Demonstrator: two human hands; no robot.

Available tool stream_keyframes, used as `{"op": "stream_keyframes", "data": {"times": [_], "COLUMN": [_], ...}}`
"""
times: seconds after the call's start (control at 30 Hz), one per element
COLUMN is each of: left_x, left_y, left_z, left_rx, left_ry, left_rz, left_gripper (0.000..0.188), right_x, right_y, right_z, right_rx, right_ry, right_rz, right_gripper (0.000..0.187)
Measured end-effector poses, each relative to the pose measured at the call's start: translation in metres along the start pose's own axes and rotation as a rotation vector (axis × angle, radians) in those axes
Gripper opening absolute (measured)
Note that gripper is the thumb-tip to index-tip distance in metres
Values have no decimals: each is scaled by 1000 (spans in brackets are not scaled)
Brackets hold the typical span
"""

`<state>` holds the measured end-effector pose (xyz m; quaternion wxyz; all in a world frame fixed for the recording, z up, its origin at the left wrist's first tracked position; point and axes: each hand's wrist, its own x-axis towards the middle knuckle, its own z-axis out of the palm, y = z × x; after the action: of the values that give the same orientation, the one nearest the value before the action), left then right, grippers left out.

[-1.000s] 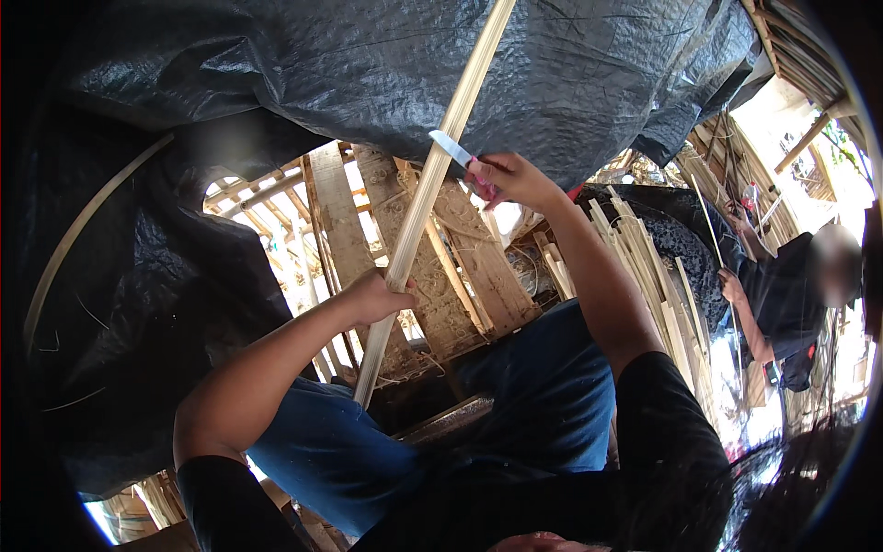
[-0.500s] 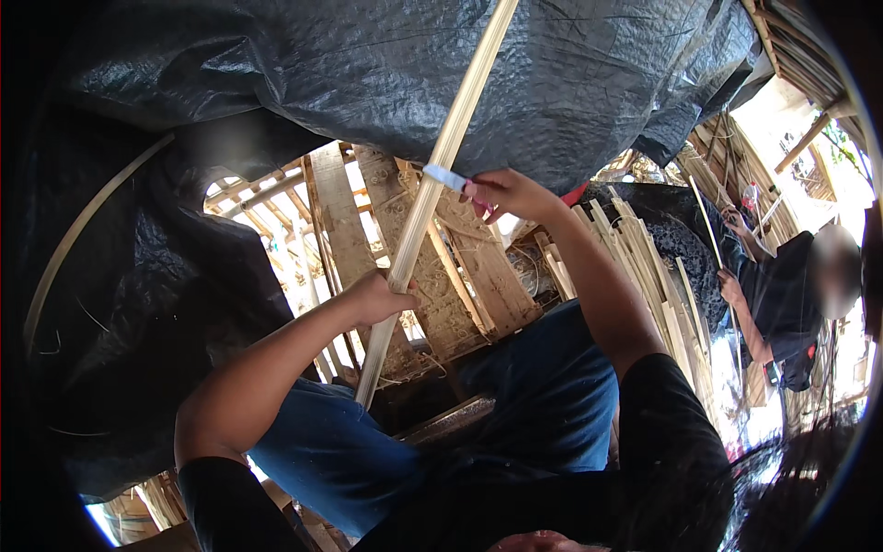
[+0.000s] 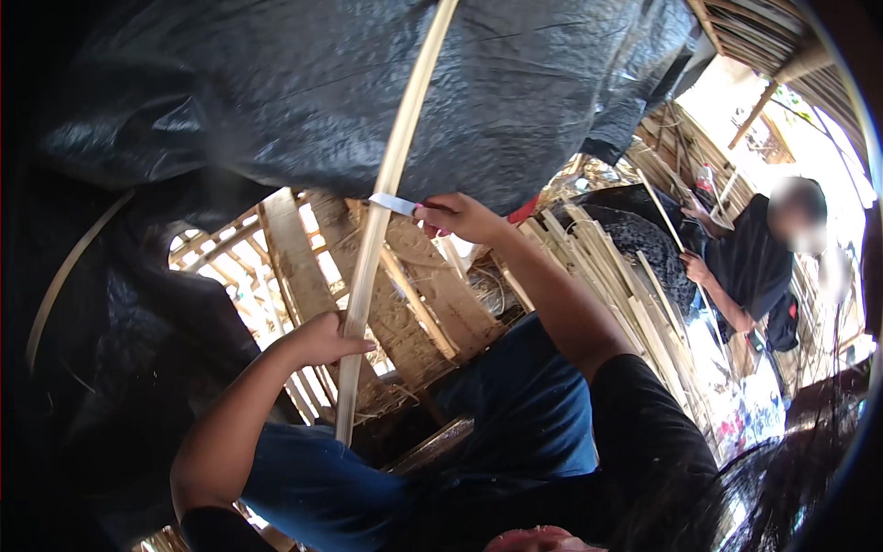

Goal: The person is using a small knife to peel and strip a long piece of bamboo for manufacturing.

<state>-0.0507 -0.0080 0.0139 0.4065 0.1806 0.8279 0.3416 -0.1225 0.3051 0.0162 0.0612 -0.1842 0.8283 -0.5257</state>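
A long pale strip, apparently bamboo, (image 3: 399, 129) slants from the top edge of the view down to my left thigh. My left hand (image 3: 322, 340) grips its lower part, fingers wrapped round and thumb pointing right. Higher up, my right hand (image 3: 463, 219) holds a small knife (image 3: 394, 203) by its pink handle, most of which the fingers hide. The pale blade lies across the strip, seeming to touch its face.
Black plastic sheeting (image 3: 276, 110) hangs ahead and to the left. Rough wooden planks (image 3: 432, 285) with gaps lie below the strip. Many split strips (image 3: 625, 285) are stacked to my right. Beyond them, a person in black (image 3: 750, 262) handles a thin stick.
The view has shifted, so the surroundings sit further left. My right hand and the knife have come nearer my left hand along the strip. Both grips stay the same.
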Motion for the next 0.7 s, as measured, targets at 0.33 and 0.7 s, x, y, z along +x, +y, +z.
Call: {"op": "stream_keyframes", "data": {"times": [0.33,0.7], "left_x": [-13,8], "left_y": [-9,-14], "left_z": [-16,6], "left_rx": [-254,-252], "left_ry": [212,512], "left_rz": [293,414], "left_gripper": [34,31], "right_x": [-1,-3], "right_y": [-6,-24], "right_z": [0,19], "right_rx": [-172,-539], "right_ry": [352,490], "right_rz": [-32,-469], "right_gripper": [33,25]}}
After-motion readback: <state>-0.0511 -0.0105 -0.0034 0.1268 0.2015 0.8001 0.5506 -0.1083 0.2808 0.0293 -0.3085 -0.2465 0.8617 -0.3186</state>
